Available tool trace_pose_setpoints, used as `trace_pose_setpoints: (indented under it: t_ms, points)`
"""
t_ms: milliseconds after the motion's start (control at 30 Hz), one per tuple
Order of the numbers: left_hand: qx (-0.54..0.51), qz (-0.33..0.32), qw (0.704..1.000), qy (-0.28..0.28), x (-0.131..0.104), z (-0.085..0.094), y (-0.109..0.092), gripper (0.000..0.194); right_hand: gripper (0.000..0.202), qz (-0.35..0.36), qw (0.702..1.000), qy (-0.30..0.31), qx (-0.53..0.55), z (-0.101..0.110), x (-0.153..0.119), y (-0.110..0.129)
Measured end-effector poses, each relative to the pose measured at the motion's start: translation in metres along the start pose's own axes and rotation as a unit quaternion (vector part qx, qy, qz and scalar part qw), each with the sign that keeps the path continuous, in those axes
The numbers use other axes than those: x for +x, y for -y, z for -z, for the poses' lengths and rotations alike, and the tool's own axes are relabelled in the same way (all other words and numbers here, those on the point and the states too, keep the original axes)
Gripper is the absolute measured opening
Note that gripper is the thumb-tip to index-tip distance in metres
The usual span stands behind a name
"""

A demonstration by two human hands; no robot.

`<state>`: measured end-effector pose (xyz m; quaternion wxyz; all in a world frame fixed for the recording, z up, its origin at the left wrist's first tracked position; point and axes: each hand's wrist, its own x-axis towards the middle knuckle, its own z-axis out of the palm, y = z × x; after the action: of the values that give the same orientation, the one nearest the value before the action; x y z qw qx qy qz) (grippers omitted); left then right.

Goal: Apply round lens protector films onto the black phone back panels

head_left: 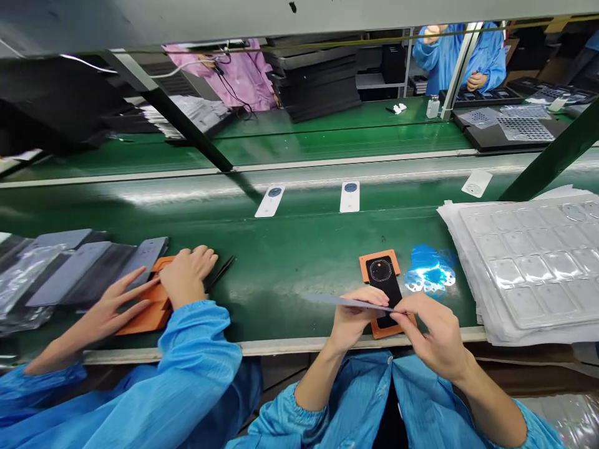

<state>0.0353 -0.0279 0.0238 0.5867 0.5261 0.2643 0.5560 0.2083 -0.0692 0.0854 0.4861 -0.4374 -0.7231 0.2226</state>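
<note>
My left hand is closed around a thin grey phone back panel, seen almost edge-on and pointing left. At the panel's right end, the thumb and fingers of my right hand pinch its edge. Partly hidden beneath both hands lies an orange fixture on the green bench, with a black phone-shaped plate in it that bears a round camera ring. Crumpled blue film rests just right of the fixture.
On the left, a co-worker's hands work over another orange fixture, near tweezers and grey panels. White cards lie along the belt. A stack of clear trays stands right. Slanted posts rise behind; people work beyond.
</note>
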Motion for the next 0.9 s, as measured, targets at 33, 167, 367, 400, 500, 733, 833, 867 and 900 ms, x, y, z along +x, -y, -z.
trace_pose_setpoints:
  t_ms: [33,167,367,400,500,733,833,867,900]
  points:
    - [-0.009,-0.031,0.999,-0.003,0.002,0.0,0.001,0.016,0.013,0.03,1.0,-0.002,-0.003,-0.002,0.003,0.003]
    - [-0.008,-0.09,0.996,0.006,0.01,0.002,0.006,0.016,0.023,0.072,0.997,-0.005,-0.004,-0.005,0.01,0.006]
    - [0.034,-0.104,0.994,0.01,0.014,0.003,0.0,0.025,0.024,0.055,0.998,-0.024,0.031,-0.004,0.012,0.001]
    - [0.046,-0.105,0.993,-0.003,0.015,0.001,-0.005,0.021,0.021,0.022,0.998,-0.026,0.047,-0.004,0.012,-0.003]
    - [0.105,-0.115,0.987,-0.05,0.017,-0.007,-0.02,0.012,0.005,-0.136,0.981,-0.021,0.141,-0.009,0.01,-0.018]
    - [0.176,-0.131,0.975,-0.045,0.017,-0.028,-0.032,0.015,0.029,-0.222,0.877,-0.06,0.422,-0.028,0.004,-0.049]
    - [0.193,-0.178,0.965,-0.016,0.018,-0.034,-0.033,0.012,0.041,-0.226,0.867,-0.064,0.439,-0.03,0.001,-0.056]
    - [0.198,-0.187,0.962,-0.007,0.018,-0.035,-0.034,0.014,0.044,-0.228,0.865,-0.063,0.442,-0.03,-0.001,-0.057]
    - [0.201,-0.195,0.96,0.0,0.018,-0.036,-0.036,0.016,0.046,-0.228,0.864,-0.06,0.445,-0.029,-0.002,-0.058]
